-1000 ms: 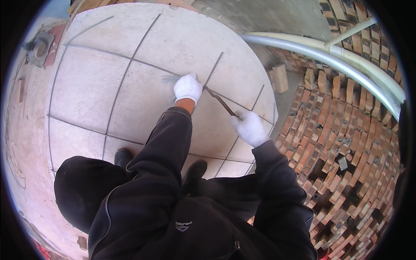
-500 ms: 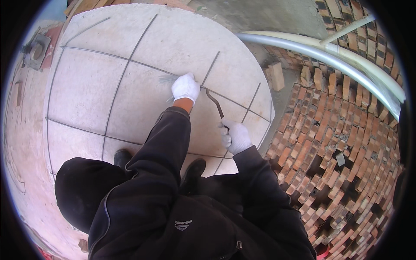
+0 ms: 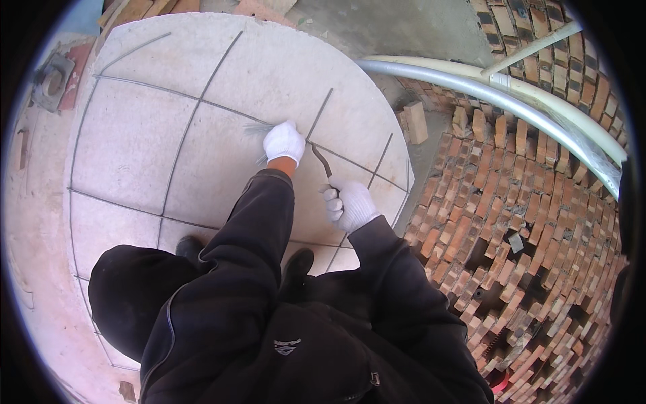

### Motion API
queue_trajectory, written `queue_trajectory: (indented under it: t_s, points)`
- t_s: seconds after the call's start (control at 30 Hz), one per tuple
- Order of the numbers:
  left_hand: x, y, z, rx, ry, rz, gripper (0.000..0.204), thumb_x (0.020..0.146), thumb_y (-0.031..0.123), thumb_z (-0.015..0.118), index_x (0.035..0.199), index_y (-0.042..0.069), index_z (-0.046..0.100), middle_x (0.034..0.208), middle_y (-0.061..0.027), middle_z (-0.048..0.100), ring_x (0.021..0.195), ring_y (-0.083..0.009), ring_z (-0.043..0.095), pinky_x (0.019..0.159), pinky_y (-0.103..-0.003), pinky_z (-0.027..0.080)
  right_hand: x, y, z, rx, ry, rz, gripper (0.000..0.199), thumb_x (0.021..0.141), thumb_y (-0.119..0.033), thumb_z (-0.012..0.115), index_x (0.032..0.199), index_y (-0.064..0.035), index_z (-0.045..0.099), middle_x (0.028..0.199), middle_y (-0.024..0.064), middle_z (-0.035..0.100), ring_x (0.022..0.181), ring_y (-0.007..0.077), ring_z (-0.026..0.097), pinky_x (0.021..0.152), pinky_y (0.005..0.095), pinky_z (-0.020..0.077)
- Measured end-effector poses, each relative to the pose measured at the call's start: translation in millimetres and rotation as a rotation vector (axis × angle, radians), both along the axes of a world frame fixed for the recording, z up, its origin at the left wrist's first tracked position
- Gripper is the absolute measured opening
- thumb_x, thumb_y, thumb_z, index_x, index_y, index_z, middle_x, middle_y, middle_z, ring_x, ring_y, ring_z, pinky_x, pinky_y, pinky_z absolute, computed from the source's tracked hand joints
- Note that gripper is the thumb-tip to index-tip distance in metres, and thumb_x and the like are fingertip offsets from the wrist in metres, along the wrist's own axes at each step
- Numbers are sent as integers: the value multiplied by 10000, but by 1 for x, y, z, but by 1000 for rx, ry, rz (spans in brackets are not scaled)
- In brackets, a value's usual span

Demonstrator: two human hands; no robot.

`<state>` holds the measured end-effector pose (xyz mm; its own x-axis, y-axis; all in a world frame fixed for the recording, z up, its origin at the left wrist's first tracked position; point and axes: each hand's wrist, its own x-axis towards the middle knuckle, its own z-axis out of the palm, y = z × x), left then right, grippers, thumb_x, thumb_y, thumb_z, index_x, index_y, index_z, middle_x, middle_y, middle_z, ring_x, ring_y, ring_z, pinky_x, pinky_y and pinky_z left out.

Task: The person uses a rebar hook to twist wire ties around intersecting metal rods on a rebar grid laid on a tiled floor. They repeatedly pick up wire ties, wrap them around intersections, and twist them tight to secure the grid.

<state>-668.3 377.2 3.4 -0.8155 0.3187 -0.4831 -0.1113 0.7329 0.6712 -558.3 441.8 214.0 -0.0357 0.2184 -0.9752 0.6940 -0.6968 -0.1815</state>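
Observation:
My left hand (image 3: 284,143), in a white glove, is closed around a bundle of thin grey tie wires (image 3: 256,129) that fan out on its left side. It rests at a crossing of the steel rebar grid (image 3: 182,139). In my right hand (image 3: 352,204), also gloved, is a dark bent rebar tying hook (image 3: 323,160). The hook's tip reaches the bar crossing beside my left hand. Any wire at that crossing is too small to make out. The bars lie over a pale slab (image 3: 269,67) with a curved outline in this view.
Stacked red bricks (image 3: 464,188) with gaps fill the right side. A silver pipe (image 3: 464,75) and a cream pipe (image 3: 538,91) run along the upper right. Loose bricks (image 3: 416,123) stand by the slab's edge. My dark boots (image 3: 298,261) are on the slab.
My right hand has moved left and slightly nearer to my left hand, with the hook turned more upright. The view has shifted a little; my left hand stays at the same crossing.

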Motion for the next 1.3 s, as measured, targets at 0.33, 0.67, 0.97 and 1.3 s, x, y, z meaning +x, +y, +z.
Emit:
queue_trajectory:
  t_s: [0.33, 0.67, 0.97, 1.3]
  points:
    - [-1, 2, -7, 13, -6, -1, 179, 926, 238, 717, 996, 107, 818, 1026, -201, 821, 1018, -396, 799, 889, -518, 627, -7, -3, -13, -135, 75, -222, 303, 1186, -261, 443, 1051, -32, 588, 707, -70, 506, 492, 64, 418, 422, 242, 328]
    - [0, 2, -11, 11, 39, 12, 173, 944, 224, 688, 980, 112, 814, 1018, -188, 821, 1008, -393, 798, 880, -519, 626, -7, -4, -14, -21, 62, -152, 258, 1147, -235, 495, 1043, -29, 609, 687, -54, 518, 459, 85, 420, 404, 269, 327]
    - [-1, 2, -12, -4, 8, -26, 199, 940, 254, 714, 1026, 116, 828, 1061, -193, 823, 1048, -393, 793, 905, -518, 625, 26, -48, -33, 227, 124, -95, 228, 1088, -233, 561, 977, -49, 639, 687, 26, 569, 459, 161, 481, 421, 334, 375]
    - [-10, -11, 5, 38, -49, -24, 350, 938, 401, 772, 1069, 80, 816, 1112, -196, 820, 1101, -417, 774, 959, -515, 609, 38, -19, -12, 681, 239, 155, 314, 1147, -286, 558, 1070, -5, 673, 653, 44, 589, 430, 161, 506, 409, 337, 391]
